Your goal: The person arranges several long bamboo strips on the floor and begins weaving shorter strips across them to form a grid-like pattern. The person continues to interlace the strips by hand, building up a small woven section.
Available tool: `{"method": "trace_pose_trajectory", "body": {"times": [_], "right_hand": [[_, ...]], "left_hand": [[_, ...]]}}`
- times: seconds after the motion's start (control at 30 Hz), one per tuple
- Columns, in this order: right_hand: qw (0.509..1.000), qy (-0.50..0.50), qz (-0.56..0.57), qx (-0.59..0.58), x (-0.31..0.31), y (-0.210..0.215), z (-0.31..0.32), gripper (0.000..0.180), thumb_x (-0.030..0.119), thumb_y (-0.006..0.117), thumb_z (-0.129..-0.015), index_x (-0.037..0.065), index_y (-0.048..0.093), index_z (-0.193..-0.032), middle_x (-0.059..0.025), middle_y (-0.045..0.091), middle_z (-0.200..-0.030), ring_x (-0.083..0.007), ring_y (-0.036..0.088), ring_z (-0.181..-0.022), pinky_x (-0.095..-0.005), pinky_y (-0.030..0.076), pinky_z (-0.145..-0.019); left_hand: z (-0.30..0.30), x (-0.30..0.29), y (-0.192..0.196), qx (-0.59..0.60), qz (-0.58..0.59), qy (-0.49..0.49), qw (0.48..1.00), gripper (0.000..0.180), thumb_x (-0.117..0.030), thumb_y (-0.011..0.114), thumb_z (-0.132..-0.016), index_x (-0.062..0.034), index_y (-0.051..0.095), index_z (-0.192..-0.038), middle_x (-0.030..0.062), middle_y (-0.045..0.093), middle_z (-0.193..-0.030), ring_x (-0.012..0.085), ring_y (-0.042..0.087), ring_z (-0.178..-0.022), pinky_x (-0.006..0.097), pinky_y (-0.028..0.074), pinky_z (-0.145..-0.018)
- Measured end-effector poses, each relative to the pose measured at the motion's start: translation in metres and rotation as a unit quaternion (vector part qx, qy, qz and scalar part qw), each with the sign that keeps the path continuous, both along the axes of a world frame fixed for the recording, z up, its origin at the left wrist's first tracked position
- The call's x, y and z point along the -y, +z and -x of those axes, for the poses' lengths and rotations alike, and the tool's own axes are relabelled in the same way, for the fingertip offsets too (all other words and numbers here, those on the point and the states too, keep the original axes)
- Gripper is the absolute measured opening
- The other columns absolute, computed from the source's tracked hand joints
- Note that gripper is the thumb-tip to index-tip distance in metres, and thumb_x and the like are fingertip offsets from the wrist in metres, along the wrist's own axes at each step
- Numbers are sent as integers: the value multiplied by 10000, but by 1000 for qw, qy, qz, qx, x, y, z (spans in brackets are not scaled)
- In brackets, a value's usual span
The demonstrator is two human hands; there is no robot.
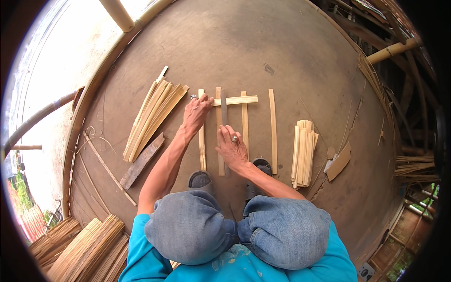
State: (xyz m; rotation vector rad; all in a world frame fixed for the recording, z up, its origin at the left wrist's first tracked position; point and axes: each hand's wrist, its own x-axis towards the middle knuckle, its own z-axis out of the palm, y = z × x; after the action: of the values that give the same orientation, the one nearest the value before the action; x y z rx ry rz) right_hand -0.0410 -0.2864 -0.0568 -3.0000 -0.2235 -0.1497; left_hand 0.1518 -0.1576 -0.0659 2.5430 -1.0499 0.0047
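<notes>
Pale wood strip [246, 99], at twelve o'clock: judged light, springy, best taken by its ends. Left end covered by left hand [199, 112], dark slat [223, 115] partly by right hand [233, 148]; whether either is pinched cannot be told.

The head fisheye looks down past the knees [191, 228], seemingly fairly near.

1. Left forearm [164, 171]: bare, extended forward and slanting inward; elbow bent outside the knee.
2. Left hand [198, 113]: farther from the body, back upward, fingers curled downward; fingertips partly hidden.
3. Right forearm [272, 183]: bare, angled forward and leftward across the right knee's front.
4. Right hand [233, 146]: nearer the body, back upward, fingers pointing forward, slightly bent.
5. Hands apart.
</notes>
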Motion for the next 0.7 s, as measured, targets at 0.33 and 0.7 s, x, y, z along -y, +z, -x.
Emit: {"method": "trace_pose_trajectory", "body": {"times": [0.33,0.7], "right_hand": [[1000,24,-13,-2,-10,-14,1,779,453,775,-887,-4,556,-1480,-157,437,-1638,-312,268,-1597,-515,155,-1322],[996,23,-84,-24,-13,-13,3,785,415,775,-894,-3,527,-1510,-122,430,-1653,-314,258,-1602,-526,172,-1318]], "left_hand": [[-1,-1,-4,0,2,7,1000,157,-140,596,-993,-110,682,-1121,65,673,-1086,327,674,-878,427,571,-763],[0,-1,2,-17,11,5,1000,173,-158,609,-1004,-144,716,-1139,62,683,-1066,315,676,-907,434,565,-775]]}}
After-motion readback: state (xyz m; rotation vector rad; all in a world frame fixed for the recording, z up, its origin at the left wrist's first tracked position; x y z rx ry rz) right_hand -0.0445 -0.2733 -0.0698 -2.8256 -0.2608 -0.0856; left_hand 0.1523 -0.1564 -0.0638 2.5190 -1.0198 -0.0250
